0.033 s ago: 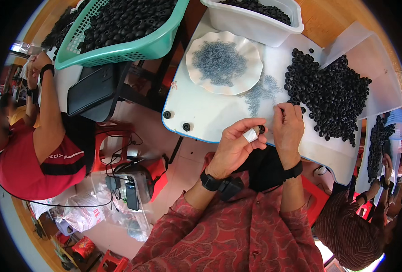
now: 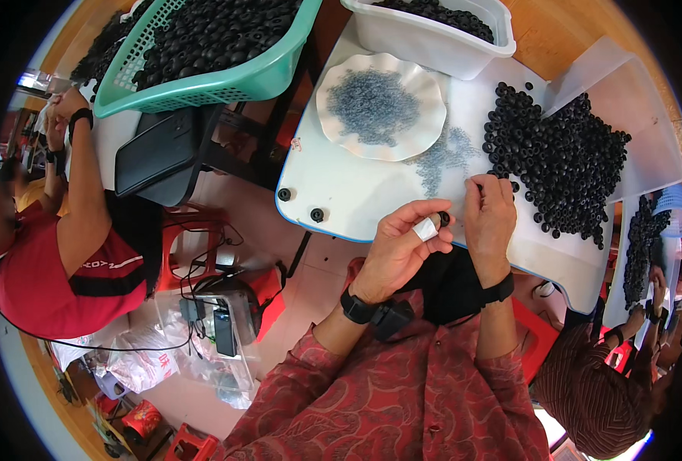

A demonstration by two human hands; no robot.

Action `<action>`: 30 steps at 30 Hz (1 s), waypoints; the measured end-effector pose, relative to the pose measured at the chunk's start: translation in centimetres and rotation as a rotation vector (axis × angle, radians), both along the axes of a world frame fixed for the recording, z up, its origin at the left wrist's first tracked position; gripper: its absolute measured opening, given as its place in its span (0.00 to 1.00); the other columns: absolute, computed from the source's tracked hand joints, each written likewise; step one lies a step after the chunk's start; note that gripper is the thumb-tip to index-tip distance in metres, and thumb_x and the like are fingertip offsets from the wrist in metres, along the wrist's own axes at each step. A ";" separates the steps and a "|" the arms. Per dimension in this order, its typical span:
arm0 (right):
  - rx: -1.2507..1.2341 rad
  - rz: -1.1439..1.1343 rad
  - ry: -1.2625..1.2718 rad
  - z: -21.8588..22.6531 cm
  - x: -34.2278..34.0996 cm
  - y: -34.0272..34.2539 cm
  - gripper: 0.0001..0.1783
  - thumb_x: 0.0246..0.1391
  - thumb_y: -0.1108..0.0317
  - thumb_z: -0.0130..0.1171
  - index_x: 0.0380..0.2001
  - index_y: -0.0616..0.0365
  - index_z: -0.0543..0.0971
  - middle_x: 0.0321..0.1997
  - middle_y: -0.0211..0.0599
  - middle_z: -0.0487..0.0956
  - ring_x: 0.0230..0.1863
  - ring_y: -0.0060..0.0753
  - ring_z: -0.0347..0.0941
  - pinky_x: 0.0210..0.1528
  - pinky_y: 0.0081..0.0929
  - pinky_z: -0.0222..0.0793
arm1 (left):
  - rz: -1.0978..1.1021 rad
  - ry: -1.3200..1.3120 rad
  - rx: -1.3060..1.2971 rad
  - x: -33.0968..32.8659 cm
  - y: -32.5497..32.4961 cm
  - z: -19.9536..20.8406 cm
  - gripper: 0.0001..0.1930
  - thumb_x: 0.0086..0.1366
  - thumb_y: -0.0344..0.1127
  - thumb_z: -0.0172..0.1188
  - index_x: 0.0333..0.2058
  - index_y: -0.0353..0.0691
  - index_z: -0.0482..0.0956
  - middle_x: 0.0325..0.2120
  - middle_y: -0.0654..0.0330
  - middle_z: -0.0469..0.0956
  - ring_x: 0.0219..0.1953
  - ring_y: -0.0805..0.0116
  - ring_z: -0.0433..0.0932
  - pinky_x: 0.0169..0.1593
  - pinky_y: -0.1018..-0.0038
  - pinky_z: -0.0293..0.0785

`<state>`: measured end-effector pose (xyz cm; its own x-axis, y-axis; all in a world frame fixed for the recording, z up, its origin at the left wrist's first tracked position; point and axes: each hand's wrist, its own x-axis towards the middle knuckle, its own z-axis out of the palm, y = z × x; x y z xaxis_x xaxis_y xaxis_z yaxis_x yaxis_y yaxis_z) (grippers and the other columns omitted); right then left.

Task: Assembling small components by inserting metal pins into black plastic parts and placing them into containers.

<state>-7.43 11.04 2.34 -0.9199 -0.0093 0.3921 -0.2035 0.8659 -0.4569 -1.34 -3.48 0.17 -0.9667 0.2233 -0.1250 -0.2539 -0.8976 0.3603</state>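
Observation:
My left hand [image 2: 397,247] pinches a small black ring-shaped part [image 2: 444,219] between thumb and fingers; a white wrap [image 2: 426,229] covers one of those fingers. Just to its right, my right hand [image 2: 491,217] is closed above the table's near side, thumb and fingertips together. Whatever those fingertips may hold is hidden or too small to make out. Beyond the hands lie a scatter of tiny clear rings [image 2: 431,175] and a wavy-edged white plate [image 2: 433,127] heaped with more of them. A big pile of black ring-shaped parts [image 2: 556,157] spreads beside my right hand.
Two single black parts [image 2: 284,194] sit at the white table's [image 2: 356,207] left edge. Behind are a white bin [image 2: 433,50] and a green basket [image 2: 279,77] of black parts; a clear tub [image 2: 640,123] lies tipped right. Co-workers sit left [image 2: 72,261] and right [image 2: 598,392].

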 end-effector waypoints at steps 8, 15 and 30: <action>-0.214 0.095 -0.032 0.4 1.4 0.9 0.03 0.58 0.73 0.56 0.31 0.61 0.74 0.25 0.35 0.71 0.22 0.32 0.69 0.24 0.29 0.65 | 0.004 0.013 0.043 0.0 -0.1 0.0 0.15 0.66 0.24 0.53 0.52 0.30 0.73 0.42 0.50 0.76 0.37 0.68 0.78 0.42 0.73 0.80; -0.793 0.185 -0.551 3.8 4.8 1.1 0.08 0.62 0.68 0.54 0.33 0.62 0.73 0.21 0.25 0.72 0.20 0.12 0.65 0.20 0.13 0.59 | 0.001 0.022 -0.033 -0.1 0.2 -0.4 0.15 0.66 0.27 0.55 0.51 0.31 0.73 0.40 0.56 0.77 0.38 0.70 0.79 0.43 0.74 0.80; -0.725 0.314 -0.612 4.1 5.0 1.1 0.09 0.63 0.68 0.54 0.34 0.65 0.73 0.27 0.30 0.77 0.21 0.14 0.67 0.22 0.14 0.63 | -0.011 0.000 -0.140 0.1 0.6 -0.2 0.14 0.66 0.25 0.55 0.50 0.30 0.75 0.37 0.58 0.77 0.36 0.73 0.77 0.41 0.76 0.76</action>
